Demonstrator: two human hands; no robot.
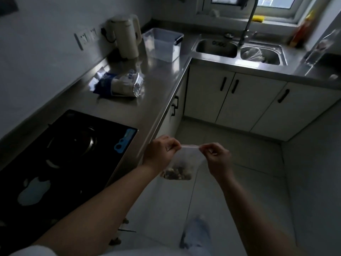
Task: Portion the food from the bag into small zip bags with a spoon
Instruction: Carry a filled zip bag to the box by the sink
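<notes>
A small clear zip bag hangs in the air in front of me, over the floor beside the counter edge. Brownish food pieces fill its bottom. My left hand pinches the left end of the bag's top strip, and my right hand pinches the right end, so the strip is stretched between them. The big blue-and-white food bag lies on its side on the steel counter, well away from both hands. No spoon is visible.
A black gas hob is set into the counter at the left. A white kettle and a clear plastic container stand at the back. A double sink with a tap lies ahead, white cabinets below.
</notes>
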